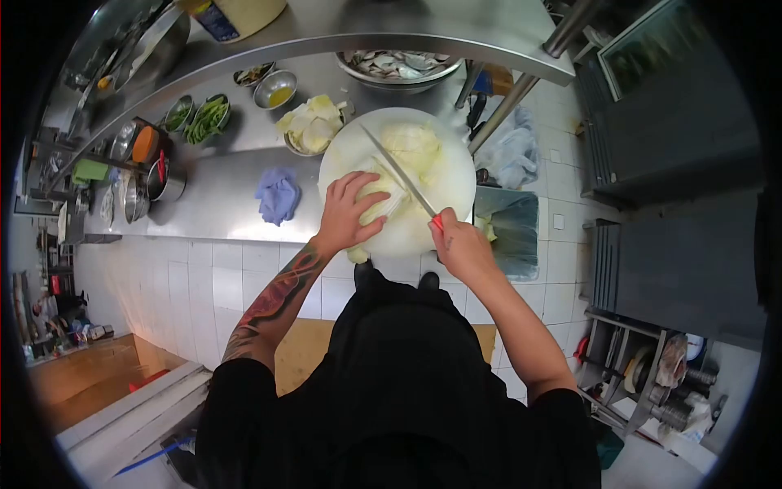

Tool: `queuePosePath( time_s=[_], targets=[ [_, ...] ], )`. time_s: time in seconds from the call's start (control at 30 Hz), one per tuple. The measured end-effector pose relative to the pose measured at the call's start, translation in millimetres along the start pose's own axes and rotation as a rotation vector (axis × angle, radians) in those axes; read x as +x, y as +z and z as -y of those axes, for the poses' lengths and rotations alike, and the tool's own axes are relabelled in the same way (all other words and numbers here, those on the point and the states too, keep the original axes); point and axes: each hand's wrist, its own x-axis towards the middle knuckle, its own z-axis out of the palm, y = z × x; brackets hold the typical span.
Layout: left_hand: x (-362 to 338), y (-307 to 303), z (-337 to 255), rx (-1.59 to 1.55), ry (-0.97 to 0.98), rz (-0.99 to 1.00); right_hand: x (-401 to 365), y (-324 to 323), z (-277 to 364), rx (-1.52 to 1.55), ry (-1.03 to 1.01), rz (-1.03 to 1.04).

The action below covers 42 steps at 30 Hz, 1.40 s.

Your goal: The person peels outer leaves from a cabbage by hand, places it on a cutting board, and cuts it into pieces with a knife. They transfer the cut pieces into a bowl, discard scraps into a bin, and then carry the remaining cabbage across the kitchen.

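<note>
On a round white cutting board (452, 183) lie pieces of pale cabbage (413, 147). My left hand (352, 210) rests with its fingers apart on a cut cabbage piece (392, 196) at the board's left side. My right hand (458, 244) is wrapped round the red handle of a long knife (401, 173). The blade points up and to the left across the board, just right of my left fingers, between the two cabbage portions. A bowl of cabbage leaves (311, 126) stands at the board's upper left.
A blue cloth (278, 196) lies on the steel counter (220, 179). Small bowls with greens (207, 119) and yellow liquid (281, 95) stand behind. A large bowl (399, 73) is under the shelf rail (326, 42). A bin (509, 236) stands right of the board.
</note>
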Motion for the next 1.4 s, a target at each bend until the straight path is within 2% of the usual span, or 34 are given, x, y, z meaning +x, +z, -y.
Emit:
queuePosePath(
  time_s=[0.03,0.23,0.47,0.53,0.73,0.87,0.97,1.1,1.27,1.4],
  targets=[
    [0.7,-0.8,0.7,-0.020,0.000,-0.012,-7.5,-4.8,3.0,-0.011,0.008,-0.047],
    [-6.6,-12.5,4.3,-0.093,0.020,-0.022,-36.8,-5.4,6.9,-0.065,-0.041,-0.010],
    [-7.2,-7.7,11.8,-0.126,0.008,0.003,-21.9,8.2,-15.3,-0.128,-0.050,-0.085],
    [-7.9,-4.9,13.3,-0.121,0.010,-0.008,-14.0,12.6,-24.5,-0.167,-0.102,-0.068],
    [-9.0,0.1,14.2,-0.115,0.007,-0.038,-7.2,12.3,-24.4,-0.185,-0.084,0.011],
    [-9.5,-0.6,13.4,-0.092,-0.001,-0.038,19.5,45.8,-26.3,-0.133,-0.045,0.042],
    [-10.9,2.5,15.6,-0.084,0.012,-0.046,30.7,43.7,-22.5,-0.116,-0.002,0.088],
    [-11.8,1.5,16.6,-0.079,0.025,-0.045,35.7,29.5,-14.4,-0.085,-0.039,0.088],
    [-11.6,2.3,18.1,-0.091,0.016,-0.051,21.3,44.3,-23.7,-0.084,-0.007,0.098],
    [-10.2,1.9,16.7,-0.083,-0.005,-0.046,-3.7,11.2,-31.5,-0.149,0.005,0.157]
  ],
)
